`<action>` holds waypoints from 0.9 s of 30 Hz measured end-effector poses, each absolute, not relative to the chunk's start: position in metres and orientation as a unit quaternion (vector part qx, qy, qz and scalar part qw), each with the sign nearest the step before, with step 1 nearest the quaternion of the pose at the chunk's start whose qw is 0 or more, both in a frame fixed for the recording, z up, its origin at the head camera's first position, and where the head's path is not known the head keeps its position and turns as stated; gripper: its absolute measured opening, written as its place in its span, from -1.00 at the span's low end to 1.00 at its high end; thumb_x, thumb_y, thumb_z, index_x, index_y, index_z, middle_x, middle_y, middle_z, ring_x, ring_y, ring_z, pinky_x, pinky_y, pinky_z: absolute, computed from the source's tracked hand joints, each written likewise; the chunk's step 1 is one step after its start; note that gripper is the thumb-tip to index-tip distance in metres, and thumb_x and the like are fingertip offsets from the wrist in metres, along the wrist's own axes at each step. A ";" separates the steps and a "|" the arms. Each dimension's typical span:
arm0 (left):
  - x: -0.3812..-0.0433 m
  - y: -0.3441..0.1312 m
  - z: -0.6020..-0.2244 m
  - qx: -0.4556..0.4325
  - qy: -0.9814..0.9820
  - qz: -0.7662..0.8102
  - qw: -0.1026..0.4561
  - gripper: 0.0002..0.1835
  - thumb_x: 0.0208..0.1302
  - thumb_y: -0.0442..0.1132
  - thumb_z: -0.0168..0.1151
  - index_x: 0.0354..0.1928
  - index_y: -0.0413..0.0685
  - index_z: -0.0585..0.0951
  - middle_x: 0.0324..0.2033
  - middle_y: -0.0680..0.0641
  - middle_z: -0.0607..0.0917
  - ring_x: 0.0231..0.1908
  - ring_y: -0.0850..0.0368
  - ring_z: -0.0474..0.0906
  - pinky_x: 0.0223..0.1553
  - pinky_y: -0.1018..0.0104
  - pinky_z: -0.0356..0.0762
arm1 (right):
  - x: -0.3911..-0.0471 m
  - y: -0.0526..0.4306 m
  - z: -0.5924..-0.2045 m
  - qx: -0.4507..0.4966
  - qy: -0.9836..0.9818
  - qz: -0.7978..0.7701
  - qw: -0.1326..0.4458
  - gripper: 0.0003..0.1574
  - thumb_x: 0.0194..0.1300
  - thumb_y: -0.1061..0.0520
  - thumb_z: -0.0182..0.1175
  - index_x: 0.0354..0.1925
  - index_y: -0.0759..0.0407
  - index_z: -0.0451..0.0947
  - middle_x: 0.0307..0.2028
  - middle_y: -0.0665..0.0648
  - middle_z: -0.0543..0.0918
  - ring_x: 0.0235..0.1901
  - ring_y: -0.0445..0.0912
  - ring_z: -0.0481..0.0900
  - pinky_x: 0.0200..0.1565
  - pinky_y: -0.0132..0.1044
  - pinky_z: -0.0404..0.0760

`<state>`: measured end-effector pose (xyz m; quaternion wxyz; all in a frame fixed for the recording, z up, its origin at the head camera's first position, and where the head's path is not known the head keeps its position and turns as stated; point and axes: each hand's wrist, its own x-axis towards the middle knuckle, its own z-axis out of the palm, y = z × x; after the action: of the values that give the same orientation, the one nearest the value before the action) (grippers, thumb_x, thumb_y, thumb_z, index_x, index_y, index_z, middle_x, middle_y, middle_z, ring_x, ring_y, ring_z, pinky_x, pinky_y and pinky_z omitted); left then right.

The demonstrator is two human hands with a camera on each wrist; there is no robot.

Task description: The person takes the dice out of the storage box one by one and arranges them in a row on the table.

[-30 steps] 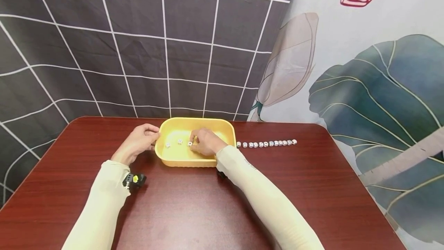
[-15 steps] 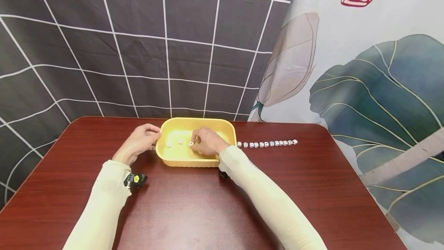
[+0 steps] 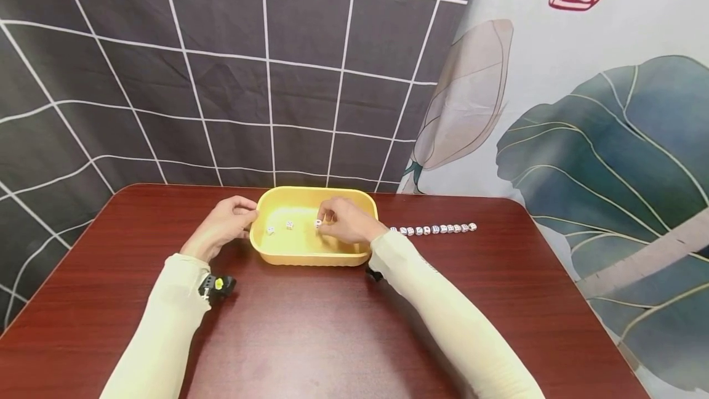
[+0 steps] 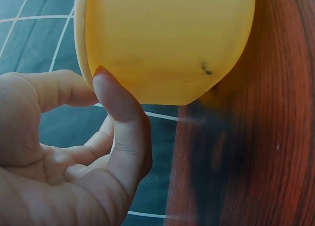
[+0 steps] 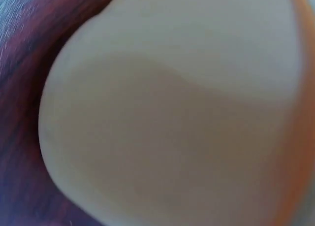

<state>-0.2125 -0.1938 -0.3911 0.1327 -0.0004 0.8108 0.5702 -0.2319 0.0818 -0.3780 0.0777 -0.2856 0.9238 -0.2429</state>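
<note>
In the head view my right hand [image 3: 350, 220] is over the inside of a yellow plastic tub [image 3: 312, 260], pinching a white die [image 3: 318, 224] between thumb and fingertips. Two more dice, one at the left [image 3: 270, 230] and another die [image 3: 290, 225] nearer the middle, lie on the tub's floor. My left hand [image 3: 221, 226] holds the tub's left end; the left wrist view has its thumb [image 4: 120, 117] against the outer wall and the index finger at the rim. Only the blurred tub wall [image 5: 147, 137] fills the right wrist view, so the hand is hidden there.
A row of several dice [image 3: 435, 229] runs along the dark red table [image 3: 310, 337] to the right of the tub; my right forearm lies near its left end. Behind the table hangs a dark grid-patterned cloth [image 3: 221, 79], and a leaf-patterned one [image 3: 598, 171] at the right.
My right hand has moved a little to the right and up with the die, which has come away from the tub's middle. The left hand keeps its hold on the tub.
</note>
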 end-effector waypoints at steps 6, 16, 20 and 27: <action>-0.212 -0.193 -0.389 -0.002 0.812 0.569 0.132 -0.58 0.46 -0.30 0.03 0.23 -0.45 0.35 -0.13 -0.21 0.67 -0.37 0.25 0.63 -0.34 0.42 0.67 | -0.232 0.095 -0.371 -0.309 0.921 -0.229 0.056 -0.92 0.22 0.16 0.32 -0.27 0.12 0.63 -0.29 0.09 0.65 -0.21 -0.08 0.57 -0.11 -0.33 0.55; -0.211 -0.192 -0.388 -0.004 0.816 0.563 0.131 -0.57 0.47 -0.29 0.03 0.25 -0.44 0.36 -0.08 -0.25 0.66 -0.34 0.24 0.64 -0.29 0.42 0.68 | -0.228 0.121 -0.361 -0.318 0.916 -0.239 0.046 -0.91 0.21 0.19 0.32 -0.26 0.10 0.66 -0.26 0.04 0.68 -0.16 -0.06 0.59 -0.03 -0.27 0.58; -0.211 -0.193 -0.388 -0.001 0.816 0.563 0.131 -0.56 0.47 -0.28 0.04 0.25 -0.45 0.36 -0.09 -0.25 0.66 -0.36 0.24 0.63 -0.31 0.42 0.68 | -0.227 0.133 -0.358 -0.312 0.917 -0.246 0.044 -0.88 0.21 0.20 0.30 -0.24 0.09 0.65 -0.23 0.06 0.66 -0.15 -0.03 0.59 -0.01 -0.20 0.60; -0.210 -0.192 -0.387 -0.004 0.817 0.562 0.133 -0.56 0.48 -0.28 0.04 0.25 -0.44 0.36 -0.07 -0.27 0.65 -0.36 0.22 0.63 -0.30 0.42 0.68 | -0.223 0.149 -0.351 -0.304 0.919 -0.249 0.032 -0.90 0.25 0.13 0.32 -0.22 0.06 0.66 -0.24 0.03 0.63 -0.14 -0.05 0.57 0.01 -0.16 0.59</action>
<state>-0.2100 -0.1922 -0.3873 0.1330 -0.0037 0.8167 0.5615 -0.2231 0.1487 -0.3512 0.0322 -0.3042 0.9190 -0.2488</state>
